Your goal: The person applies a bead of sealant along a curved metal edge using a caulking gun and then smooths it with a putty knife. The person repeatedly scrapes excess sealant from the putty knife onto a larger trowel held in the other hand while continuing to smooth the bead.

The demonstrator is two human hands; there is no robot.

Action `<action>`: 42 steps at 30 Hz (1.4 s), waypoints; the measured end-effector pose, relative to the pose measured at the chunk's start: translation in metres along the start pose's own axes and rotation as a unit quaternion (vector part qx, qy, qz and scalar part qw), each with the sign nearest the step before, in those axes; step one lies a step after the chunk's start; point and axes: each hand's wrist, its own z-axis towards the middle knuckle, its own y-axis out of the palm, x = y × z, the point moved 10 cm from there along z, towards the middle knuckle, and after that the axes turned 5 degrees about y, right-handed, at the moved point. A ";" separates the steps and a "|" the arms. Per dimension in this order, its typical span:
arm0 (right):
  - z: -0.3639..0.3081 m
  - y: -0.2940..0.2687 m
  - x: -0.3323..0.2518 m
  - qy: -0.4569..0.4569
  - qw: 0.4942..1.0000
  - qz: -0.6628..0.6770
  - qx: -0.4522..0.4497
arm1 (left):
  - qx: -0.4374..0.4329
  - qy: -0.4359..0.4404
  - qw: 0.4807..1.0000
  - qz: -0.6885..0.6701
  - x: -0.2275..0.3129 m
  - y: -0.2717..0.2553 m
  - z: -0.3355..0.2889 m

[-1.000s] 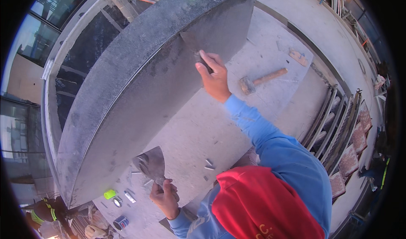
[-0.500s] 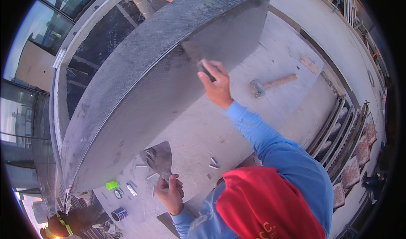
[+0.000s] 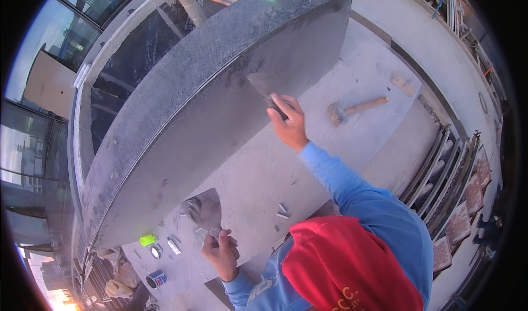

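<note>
My right hand [image 3: 290, 125] grips a putty knife [image 3: 260, 83] by its handle. The knife's blade lies against the grey side face of a long curved block [image 3: 231, 104], below its upper edge; a darker smeared patch surrounds the blade. Lower down, my left hand [image 3: 221, 254] is closed round the narrow end of a broad, flared scraper [image 3: 210, 206]. Dark grey paste [image 3: 192, 207] sits on that scraper, which is held beside the block's lower face. The fingers of my left hand hide the scraper's handle.
A mallet [image 3: 336, 114] with a wooden handle lies on the pale floor sheet, near a wooden block [image 3: 402, 84]. By the block's lower end are a lime-green object [image 3: 147, 240], a white tube [image 3: 173, 246] and a blue can [image 3: 157, 279]. Metal frames [image 3: 434, 173] stand at right.
My right hand and the putty knife have moved slightly down and to the right along the face. My left hand has hardly moved. A person at lower left has gone from view.
</note>
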 end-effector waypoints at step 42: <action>0.084 -0.043 -0.029 0.025 0.968 0.062 -0.240 | 0.013 0.022 0.997 -0.072 0.048 0.124 -0.018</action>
